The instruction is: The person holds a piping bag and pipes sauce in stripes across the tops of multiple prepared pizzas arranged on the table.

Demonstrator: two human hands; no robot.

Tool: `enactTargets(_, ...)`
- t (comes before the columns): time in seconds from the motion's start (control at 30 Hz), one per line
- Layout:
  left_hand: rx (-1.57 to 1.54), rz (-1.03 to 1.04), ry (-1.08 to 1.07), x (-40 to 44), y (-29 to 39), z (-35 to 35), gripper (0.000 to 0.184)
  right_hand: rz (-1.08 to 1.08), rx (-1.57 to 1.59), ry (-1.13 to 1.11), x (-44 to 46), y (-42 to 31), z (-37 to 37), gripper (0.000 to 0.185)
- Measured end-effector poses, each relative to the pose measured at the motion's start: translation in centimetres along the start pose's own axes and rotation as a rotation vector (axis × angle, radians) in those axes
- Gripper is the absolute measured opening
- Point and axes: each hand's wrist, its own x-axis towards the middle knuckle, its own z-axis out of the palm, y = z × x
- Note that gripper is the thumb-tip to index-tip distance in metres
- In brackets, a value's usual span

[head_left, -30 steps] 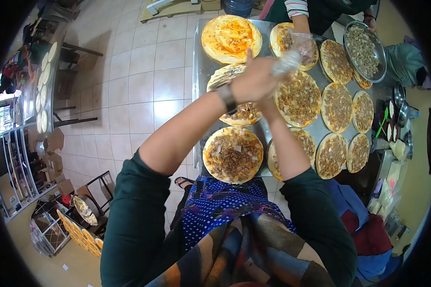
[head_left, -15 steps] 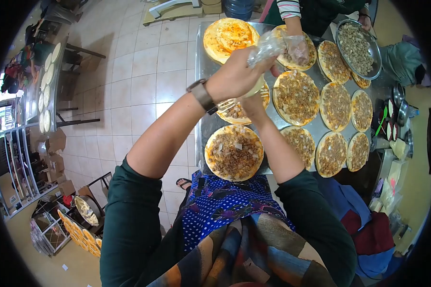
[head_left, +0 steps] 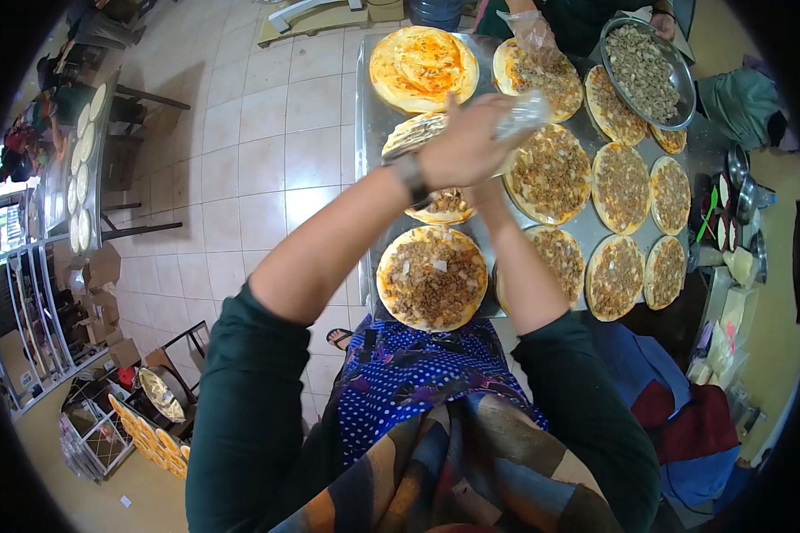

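My left hand [head_left: 468,147], a watch at its wrist, is closed around the upper part of a clear plastic piping bag [head_left: 523,115], whose crumpled end sticks out past the fingers. Lower down, my right hand [head_left: 484,189] is at the same bag, its fingers largely hidden behind my left hand. Both are held over a pizza with pale sauce lines [head_left: 413,133] and a meat-topped pizza [head_left: 443,206]. Closest to me lies another pizza with crumbled meat and onion pieces [head_left: 432,280]. A sauce-covered pizza base [head_left: 424,69] is at the far left corner.
Several topped pizzas cover the metal table [head_left: 373,178]. Across it, a co-worker's plastic-gloved hand [head_left: 532,34] touches a pizza [head_left: 542,84]; the other holds a metal bowl of chopped topping [head_left: 647,73]. Pale dough rounds [head_left: 84,182] lie on a side table at left.
Both my hands have shifted slightly, the left tilting with the bag's end swinging right. Pale sauce lines now show on the pizza at left. The co-worker's gloved hand has moved back and left.
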Motion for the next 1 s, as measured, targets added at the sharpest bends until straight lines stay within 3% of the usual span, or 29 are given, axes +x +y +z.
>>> enactTargets(0.03, -0.157, -0.069, -0.08, -0.9, -0.4, -1.1, 0.049, -0.003, 0.0, 0.005, -0.8, 0.2, 3.2, 0.05)
enactTargets(0.13, -0.115, -0.119, -0.089, -3.0, -1.9, -2.2, 0.045, -0.011, -0.001, 0.024, -2.4, 0.5, 6.4, 0.051)
enactTargets(0.23, -0.22, -0.159, -0.15, -1.5, -0.6, -0.3, 0.047, -0.011, -0.013, 0.031, -1.4, 0.1, 1.3, 0.051)
enactTargets(0.27, -0.091, -0.026, -0.188, -0.7, -0.3, 0.4, 0.049, -0.009, -0.02, 0.032, 0.1, 0.0, -1.5, 0.051)
enactTargets(0.3, -0.095, -0.026, -0.185, 0.0, 0.0, 1.3, 0.049, -0.007, -0.029, 0.031, 0.5, -1.0, -3.3, 0.052)
enactTargets(0.37, -0.014, -0.008, -0.048, 1.0, 0.4, 2.3, 0.048, -0.007, -0.044, 0.026, 0.7, -1.4, -4.0, 0.052)
enactTargets(0.6, -0.213, -0.163, -0.17, -3.2, -0.2, -1.8, 0.038, -0.024, -0.051, 0.046, -3.1, 0.2, 6.0, 0.053)
enactTargets(0.7, -0.229, -0.179, -0.17, -1.9, 0.5, -0.3, 0.035, -0.025, -0.067, 0.058, -2.9, -0.1, 0.4, 0.053)
enactTargets(0.8, -0.047, -0.002, -0.148, 0.2, 0.6, 1.7, 0.034, -0.021, -0.093, 0.055, -0.6, -0.7, -5.8, 0.054)
enactTargets(0.97, -0.006, -0.063, -0.132, -2.7, 0.2, -0.8, 0.036, -0.026, -0.108, 0.056, -3.0, -0.1, 3.2, 0.055)
enactTargets(1.0, -0.09, -0.153, -0.184, -3.4, 0.6, -1.7, 0.036, -0.028, -0.109, 0.06, -3.2, 0.2, 5.1, 0.055)
